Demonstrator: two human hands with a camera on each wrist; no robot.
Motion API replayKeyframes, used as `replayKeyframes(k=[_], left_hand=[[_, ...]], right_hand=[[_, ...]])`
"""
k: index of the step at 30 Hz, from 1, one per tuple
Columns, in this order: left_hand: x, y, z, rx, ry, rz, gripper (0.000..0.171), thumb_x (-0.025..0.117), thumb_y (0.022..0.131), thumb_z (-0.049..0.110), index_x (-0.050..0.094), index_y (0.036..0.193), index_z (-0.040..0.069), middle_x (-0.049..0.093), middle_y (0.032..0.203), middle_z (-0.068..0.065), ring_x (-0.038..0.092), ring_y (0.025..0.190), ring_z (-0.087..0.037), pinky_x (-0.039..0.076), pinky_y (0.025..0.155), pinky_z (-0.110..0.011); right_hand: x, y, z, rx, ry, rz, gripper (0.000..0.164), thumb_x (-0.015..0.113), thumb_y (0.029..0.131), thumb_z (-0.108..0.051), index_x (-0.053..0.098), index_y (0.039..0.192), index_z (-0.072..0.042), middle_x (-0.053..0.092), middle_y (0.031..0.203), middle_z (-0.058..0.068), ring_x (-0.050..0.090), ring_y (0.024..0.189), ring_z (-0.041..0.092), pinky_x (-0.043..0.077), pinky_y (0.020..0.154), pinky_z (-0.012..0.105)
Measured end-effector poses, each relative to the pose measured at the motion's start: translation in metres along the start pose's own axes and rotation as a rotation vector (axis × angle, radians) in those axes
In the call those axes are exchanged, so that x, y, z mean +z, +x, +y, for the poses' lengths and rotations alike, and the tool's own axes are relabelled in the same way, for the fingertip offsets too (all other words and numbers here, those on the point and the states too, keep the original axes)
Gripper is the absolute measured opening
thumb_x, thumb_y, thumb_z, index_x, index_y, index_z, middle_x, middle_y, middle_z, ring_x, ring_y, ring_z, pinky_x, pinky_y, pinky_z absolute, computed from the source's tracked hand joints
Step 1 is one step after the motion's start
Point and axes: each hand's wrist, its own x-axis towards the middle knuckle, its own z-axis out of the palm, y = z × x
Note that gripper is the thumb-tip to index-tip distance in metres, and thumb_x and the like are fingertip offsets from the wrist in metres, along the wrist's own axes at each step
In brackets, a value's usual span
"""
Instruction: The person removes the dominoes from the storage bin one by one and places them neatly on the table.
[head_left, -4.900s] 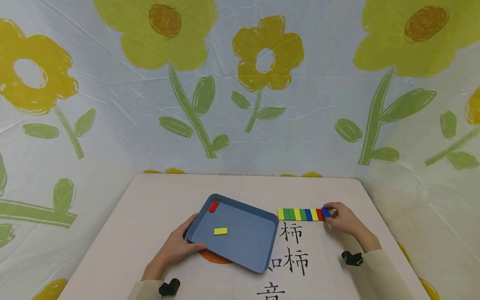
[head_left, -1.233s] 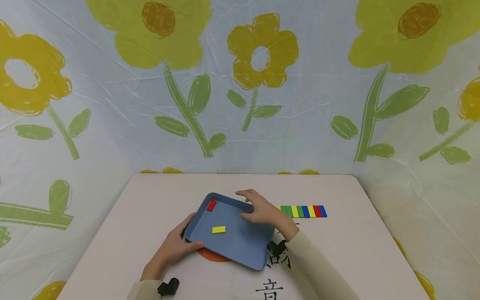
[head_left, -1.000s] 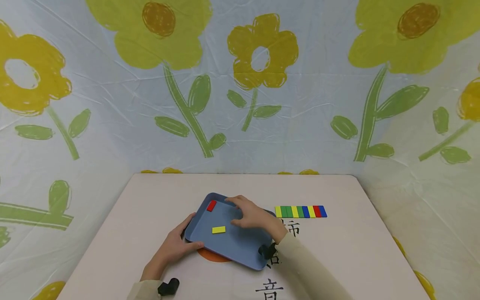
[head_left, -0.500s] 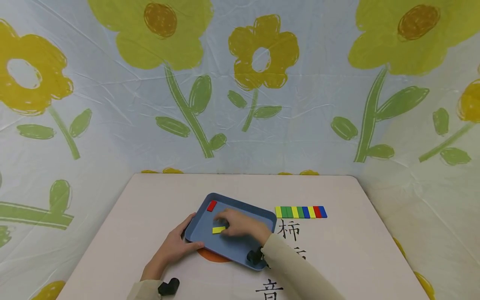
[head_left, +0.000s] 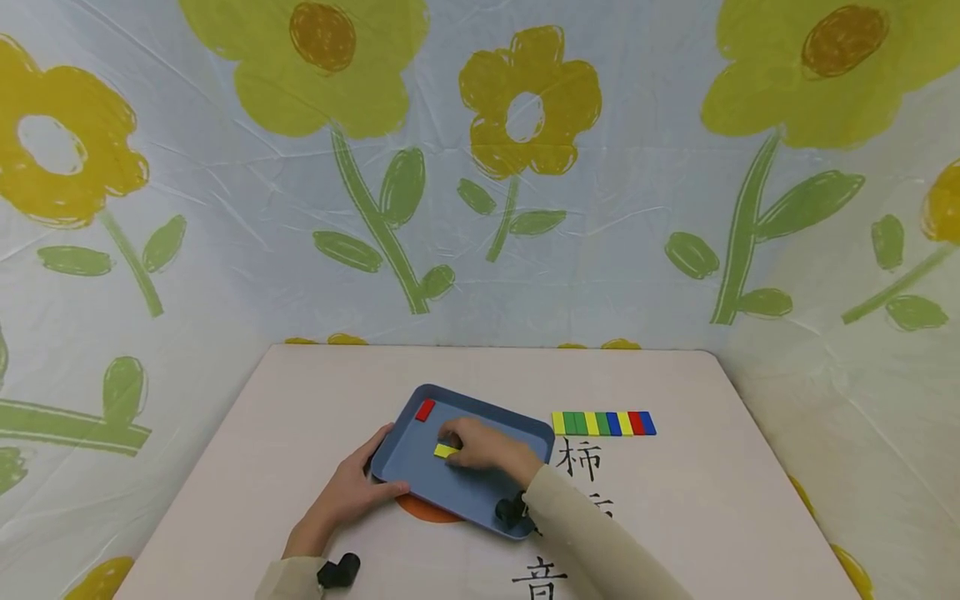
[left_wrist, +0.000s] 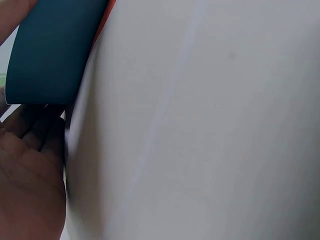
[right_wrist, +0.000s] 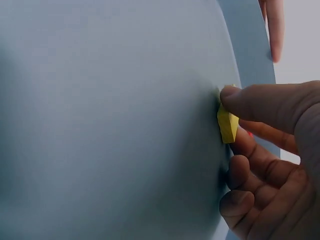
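Head view: right hand (head_left: 480, 446) pinches the yellow block (head_left: 445, 451) inside the blue tray (head_left: 480, 492), left hand (head_left: 352, 492) clasps the tray's near-left corner on the desk (head_left: 675, 517); judged best to lift straight up, grip firm, clearing the rim toward the coloured row (head_left: 603, 423).

On the table (head_left: 675, 500) in front of you, large black brush characters are printed: you can read 柿 (head_left: 579, 461) beside the tray, and 音 (head_left: 542, 581) at the bottom edge. Your sleeve hides the row between them.
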Motion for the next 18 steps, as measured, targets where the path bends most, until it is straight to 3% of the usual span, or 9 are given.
replayKeyframes(k=[9,12,18], left_hand=[[-0.001,-0.001,0.001,0.0,0.001,0.001,0.104,0.086,0.079,0.051,0.03,0.163,0.029,0.037,0.166,-0.009,0.034,0.153,-0.038,0.032,0.121,-0.062],[-0.001,-0.001,0.003,0.0,-0.007,-0.005,0.104,0.087,0.079,0.05,0.03,0.163,0.029,0.036,0.166,-0.009,0.033,0.153,-0.039,0.031,0.121,-0.063],[-0.002,-0.001,0.003,-0.001,0.001,-0.007,0.104,0.087,0.079,0.05,0.03,0.163,0.029,0.036,0.166,-0.009,0.034,0.153,-0.039,0.031,0.12,-0.063]], right_hand=[[-0.004,-0.003,0.007,-0.02,0.037,0.013,0.034,0.076,0.094,-0.02,0.069,0.125,-0.009,0.06,0.081,-0.007,0.054,0.071,0.004,0.047,0.065,0.02],[-0.005,-0.003,0.01,-0.03,0.008,0.018,0.038,0.077,0.092,-0.022,0.068,0.127,-0.011,0.061,0.091,-0.006,0.054,0.082,0.007,0.049,0.073,0.022],[-0.004,-0.007,0.012,-0.048,-0.051,0.015,0.053,0.08,0.089,-0.026,0.063,0.139,-0.017,0.061,0.13,0.003,0.054,0.104,0.01,0.052,0.093,0.029]])
